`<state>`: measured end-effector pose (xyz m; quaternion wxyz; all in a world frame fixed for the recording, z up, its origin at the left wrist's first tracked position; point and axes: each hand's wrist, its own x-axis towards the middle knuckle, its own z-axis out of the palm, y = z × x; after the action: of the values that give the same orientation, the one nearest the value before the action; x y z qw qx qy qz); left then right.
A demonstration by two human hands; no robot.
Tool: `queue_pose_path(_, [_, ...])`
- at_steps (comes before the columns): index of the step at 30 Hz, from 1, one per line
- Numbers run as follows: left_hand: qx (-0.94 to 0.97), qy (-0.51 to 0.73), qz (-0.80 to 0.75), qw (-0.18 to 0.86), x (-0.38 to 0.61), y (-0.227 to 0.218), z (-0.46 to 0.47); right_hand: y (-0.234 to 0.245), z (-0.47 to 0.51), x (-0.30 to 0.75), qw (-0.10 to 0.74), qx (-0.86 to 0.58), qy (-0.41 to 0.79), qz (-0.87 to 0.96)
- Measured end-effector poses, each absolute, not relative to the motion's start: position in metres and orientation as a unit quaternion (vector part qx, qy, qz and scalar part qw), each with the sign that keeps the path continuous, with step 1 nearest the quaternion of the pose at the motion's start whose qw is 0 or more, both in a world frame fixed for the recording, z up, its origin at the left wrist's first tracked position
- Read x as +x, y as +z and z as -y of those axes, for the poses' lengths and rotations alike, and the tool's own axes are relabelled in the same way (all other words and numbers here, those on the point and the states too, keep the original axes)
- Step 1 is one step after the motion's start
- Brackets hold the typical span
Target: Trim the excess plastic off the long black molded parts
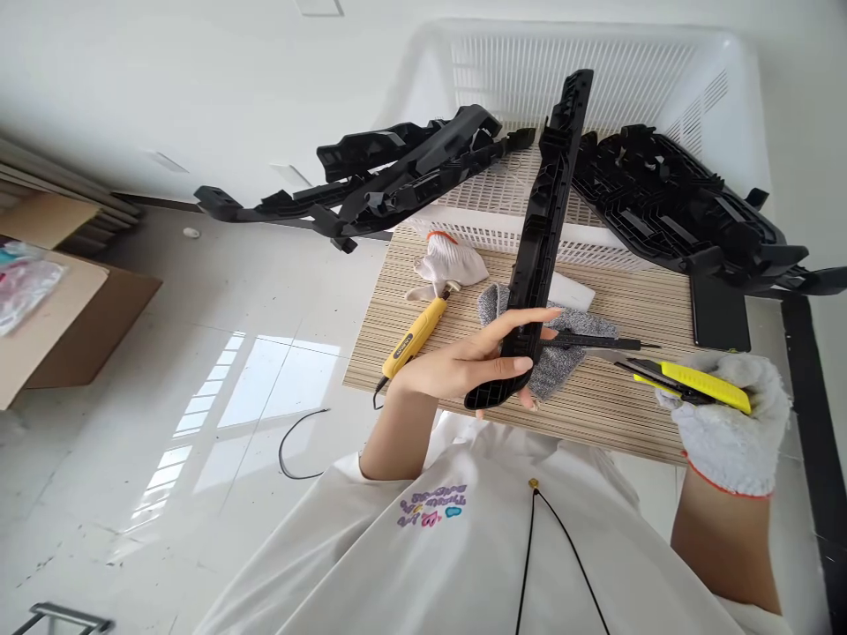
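My bare left hand (463, 366) is closed around the lower end of a long black plastic part (549, 212), which stands nearly upright over the table. My right hand (731, 419), in a white knit glove, grips a yellow utility knife (688, 381) with its blade pointing left toward the part. Under the part lies a grey glove (562, 353) with a thin black tool (605, 341) across it.
A striped wooden tabletop (615, 406) carries a yellow-handled tool (414, 339), a spare white glove (453, 265) and a dark phone (720, 316). A white mesh basket (595, 79) behind holds several black plastic parts (668, 207); more parts (390, 172) stick out leftward. Cardboard boxes (59, 309) stand on the floor at left.
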<state>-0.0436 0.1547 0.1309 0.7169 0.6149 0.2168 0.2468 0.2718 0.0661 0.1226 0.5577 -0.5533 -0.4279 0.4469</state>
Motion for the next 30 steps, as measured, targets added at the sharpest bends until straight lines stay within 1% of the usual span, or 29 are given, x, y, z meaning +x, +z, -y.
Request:
queue_pose_path(3, [0.649,0.252,-0.211,0.685,-0.049,0.128,-0.159,0.127,-0.069,0.265,0.614,-0.500,0.455,0.407])
queue_pose_path(6, [0.670,0.236,-0.138,0.690,-0.056,0.123,-0.164,0.130,-0.070,0.258,0.607,-0.510,0.462,0.397])
queue_pose_path(8, [0.666,0.236,-0.131,0.696,-0.056,0.122,-0.164,0.130,-0.070,0.256,0.604,-0.509,0.467,0.397])
queue_pose_path(10, [0.647,0.240,-0.160,0.706,-0.053,0.122,-0.161,0.129,-0.069,0.258,0.581,-0.492,0.485,0.429])
queue_pose_path(12, [0.620,0.250,-0.195,0.718,-0.047,0.124,-0.158,0.128,-0.069,0.261,0.540,-0.471,0.506,0.480])
queue_pose_path(14, [0.592,0.258,-0.219,0.732,-0.041,0.125,-0.155,0.128,-0.067,0.262,0.512,-0.484,0.501,0.503])
queue_pose_path(17, [0.546,0.268,-0.236,0.758,-0.037,0.123,-0.154,0.131,-0.066,0.261,0.516,-0.497,0.484,0.502])
queue_pose_path(19, [0.525,0.264,-0.230,0.775,-0.036,0.121,-0.155,0.132,-0.066,0.258,0.499,-0.476,0.504,0.521])
queue_pose_path(21, [0.518,0.251,-0.229,0.785,-0.036,0.120,-0.155,0.134,-0.066,0.255,0.489,-0.485,0.496,0.529])
queue_pose_path(24, [0.522,0.259,-0.234,0.778,-0.034,0.120,-0.155,0.136,-0.066,0.254,0.503,-0.522,0.468,0.505])
queue_pose_path(28, [0.527,0.298,-0.247,0.756,-0.033,0.118,-0.154,0.138,-0.067,0.257,0.429,-0.468,0.535,0.558])
queue_pose_path(30, [0.538,0.308,-0.261,0.740,-0.032,0.114,-0.153,0.137,-0.066,0.260,0.444,-0.485,0.524,0.541])
